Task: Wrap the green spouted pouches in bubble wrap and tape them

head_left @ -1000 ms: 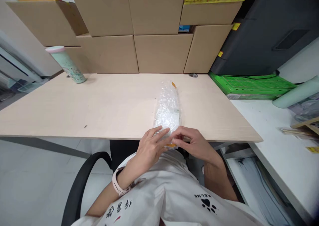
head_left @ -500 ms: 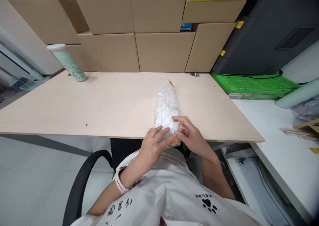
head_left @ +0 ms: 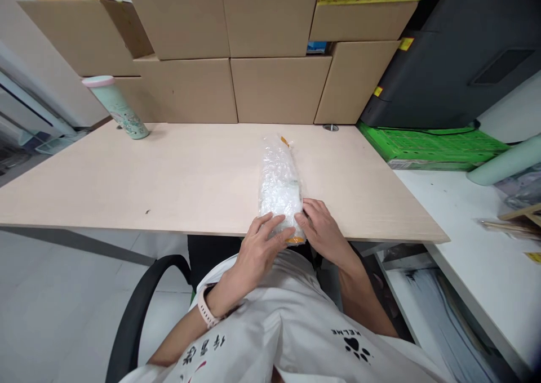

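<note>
Long bubble-wrapped parcel [head_left: 279, 188] lying on the pale tabletop [head_left: 181, 174], running from the near edge toward the far side, a bit right of centre. Left hand [head_left: 258, 248] spread over its near left end, fingers extended and pressing the wrap. Right hand [head_left: 321, 232] against the near right side, fingers loosely curled on the plastic; neither fully closed around it. Orange strip, possibly tape, showing at the near end between the hands. Mint-green tumbler [head_left: 116, 107] standing far left, well apart. Cardboard boxes [head_left: 274, 87] stacked along the far edge. Green crate [head_left: 426, 145] off to the right.
</note>
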Demonstrator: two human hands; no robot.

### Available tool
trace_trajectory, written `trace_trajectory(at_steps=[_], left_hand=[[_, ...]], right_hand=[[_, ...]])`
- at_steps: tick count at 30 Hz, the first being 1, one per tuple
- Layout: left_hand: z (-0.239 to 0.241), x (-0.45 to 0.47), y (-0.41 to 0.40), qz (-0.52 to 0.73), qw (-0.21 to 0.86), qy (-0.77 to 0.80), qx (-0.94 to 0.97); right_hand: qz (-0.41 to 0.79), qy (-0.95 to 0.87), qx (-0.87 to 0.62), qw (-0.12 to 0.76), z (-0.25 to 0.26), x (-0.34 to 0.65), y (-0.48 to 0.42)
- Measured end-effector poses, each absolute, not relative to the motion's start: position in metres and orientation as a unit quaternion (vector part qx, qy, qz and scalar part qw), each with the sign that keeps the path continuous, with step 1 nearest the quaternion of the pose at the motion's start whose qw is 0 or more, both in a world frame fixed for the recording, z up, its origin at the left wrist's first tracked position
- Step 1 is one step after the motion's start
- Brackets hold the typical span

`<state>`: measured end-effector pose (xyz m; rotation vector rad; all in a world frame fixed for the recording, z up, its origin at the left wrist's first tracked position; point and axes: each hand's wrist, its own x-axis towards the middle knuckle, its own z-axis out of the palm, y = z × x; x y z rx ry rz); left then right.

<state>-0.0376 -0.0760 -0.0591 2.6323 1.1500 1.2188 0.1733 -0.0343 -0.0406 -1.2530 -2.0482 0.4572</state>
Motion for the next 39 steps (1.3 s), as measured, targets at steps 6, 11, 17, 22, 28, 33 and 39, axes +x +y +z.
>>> trace_trajectory(at_steps=[6,11,17,22,28,33,39], left_hand=[[-0.060,-0.036,-0.075,0.433,-0.015,0.373,0.821],[-0.045,-0.035,-0.079,0.440,-0.051,0.367,0.818],[0.008,-0.077,-0.072,0.419,0.016,0.340,0.842],[0.020,-0.115,-0.033,0.375,-0.045,0.372,0.848],[0.042,-0.118,-0.009,0.335,-0.040,0.341,0.878],[0.050,-0.102,-0.029,0.345,0.155,0.329,0.865],[0.032,-0.075,-0.050,0.442,0.428,0.328,0.717]], right_hand=[[0.497,-0.626,-0.419,0.431,-0.029,0.147,-0.030],[0.601,-0.537,-0.391,0.445,-0.024,0.137,-0.026],[0.626,-0.541,-0.345,0.443,-0.027,0.148,-0.031],[0.599,-0.602,-0.351,0.396,-0.025,0.152,-0.031],[0.603,-0.653,-0.289,0.356,-0.021,0.155,-0.030],[0.606,-0.651,-0.289,0.354,-0.038,0.164,-0.033],[0.557,-0.614,-0.326,0.454,-0.045,0.153,-0.042]])
